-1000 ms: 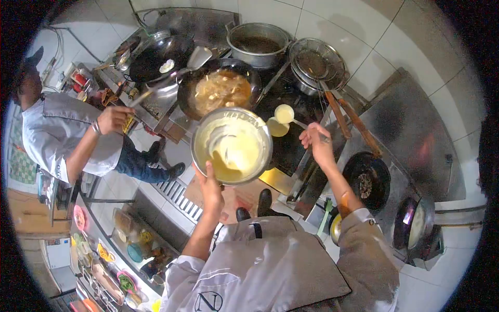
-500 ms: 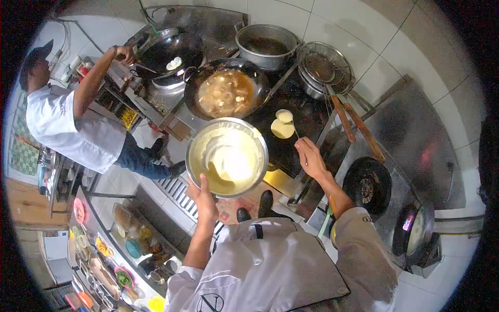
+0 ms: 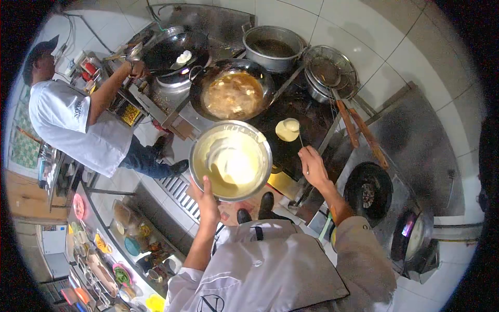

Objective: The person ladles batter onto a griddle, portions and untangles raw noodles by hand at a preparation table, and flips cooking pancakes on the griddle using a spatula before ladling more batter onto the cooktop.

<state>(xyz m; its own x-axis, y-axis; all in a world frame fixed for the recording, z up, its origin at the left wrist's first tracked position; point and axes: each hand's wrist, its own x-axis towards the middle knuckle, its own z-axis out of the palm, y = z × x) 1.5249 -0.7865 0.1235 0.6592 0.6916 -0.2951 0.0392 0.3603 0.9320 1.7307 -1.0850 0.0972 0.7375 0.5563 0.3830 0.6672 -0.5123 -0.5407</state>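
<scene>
My left hand [image 3: 207, 203] grips the near left rim of a steel mixing bowl [image 3: 267, 161], thumb on the inside. Pale yellow batter [image 3: 223, 179] coats the bowl's wall and pools in its bottom under a bright glare. With closed fingers my right hand [image 3: 314, 166] holds the thin handle of a ladle [image 3: 292, 124]. The ladle's cup overlaps a round patch of batter [image 3: 285, 134] on the dark flat cooking surface [image 3: 312, 117] beyond the bowl.
A wok of bubbling brown liquid [image 3: 232, 94] sits behind the bowl, a large pot [image 3: 274, 48] farther back. Wooden-handled strainers [image 3: 326, 72] rest right of it. Black pans [image 3: 368, 190] lie at right. Another person [image 3: 78, 117] works at a wok [image 3: 171, 49] on the left.
The ladle's cup has come toward me, now overlapping more of the batter patch. The other person's arm has lowered, and the white food in their wok has shifted. My left hand still holds the bowl.
</scene>
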